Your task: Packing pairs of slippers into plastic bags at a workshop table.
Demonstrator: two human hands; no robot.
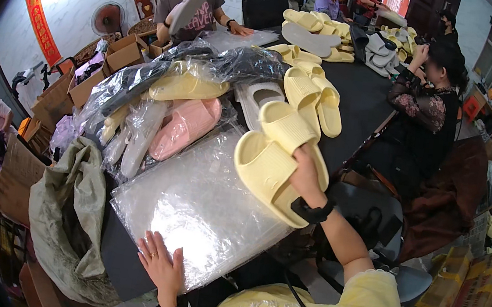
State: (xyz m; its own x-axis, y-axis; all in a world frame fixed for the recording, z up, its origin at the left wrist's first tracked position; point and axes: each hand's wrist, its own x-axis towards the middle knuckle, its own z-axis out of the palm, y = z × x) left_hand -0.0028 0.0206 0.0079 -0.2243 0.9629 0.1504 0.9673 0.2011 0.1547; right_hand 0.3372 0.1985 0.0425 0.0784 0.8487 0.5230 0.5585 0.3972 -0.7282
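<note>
Head view: your right hand (308, 174) at frame centre grips a pair of yellow slippers (274, 160) above the tabletop (360, 100); your left hand (162, 264), lower centre, lies spread flat on a stack of clear plastic bags (203, 203)

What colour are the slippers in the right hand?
Pale yellow slippers, clearest in the head view.

Clear plastic bags (199, 209) lie stacked near on the surface; bagged slippers (158, 118) pile behind (pink, yellow). Brown cartons (120, 52) sit far left, below a red wall banner (42, 24).
</note>
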